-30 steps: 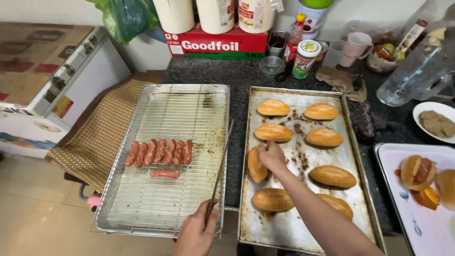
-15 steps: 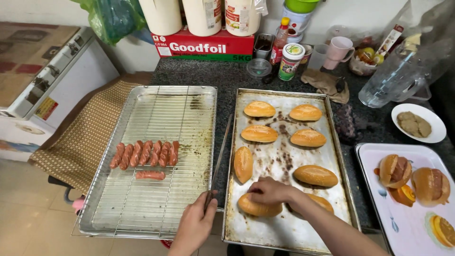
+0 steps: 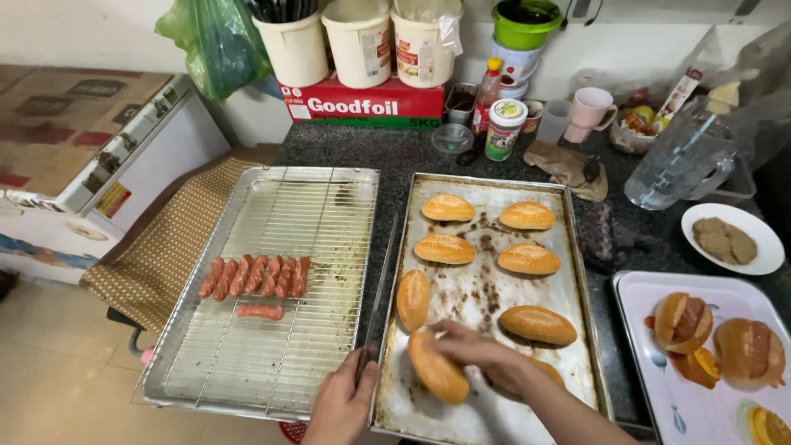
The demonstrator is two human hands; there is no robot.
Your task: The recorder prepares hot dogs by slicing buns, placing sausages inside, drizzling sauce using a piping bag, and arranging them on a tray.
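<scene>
Knife (image 3: 377, 297) lay gripped in your left hand (image 3: 342, 405) between trays while your right hand (image 3: 470, 353) clasped a bread roll (image 3: 435, 367) over the baking tray (image 3: 486, 412); loose fingers risked dropping it.

1. Seven bread rolls (image 3: 446, 248) are sitting on one stained baking tray (image 3: 486, 420): five lying free, one being gripped by the right hand (image 3: 474, 356), one showing partly behind that hand.
2. Seven sausages (image 3: 255, 277) are resting on one wire rack tray (image 3: 247, 375): six lying side by side, one lying apart below them.
3. One long knife (image 3: 377, 301) is being held by the left hand (image 3: 342, 404).
4. Three white buckets (image 3: 360, 41) are standing along the wall above one red box (image 3: 362, 103).
5. One white plate (image 3: 762, 247) is carrying brown patties.
6. Two filled rolls (image 3: 682, 320) are showing whole on one pale tray (image 3: 634, 288).
7. One pink mug (image 3: 590, 108) is standing on the bench (image 3: 346, 148).
</scene>
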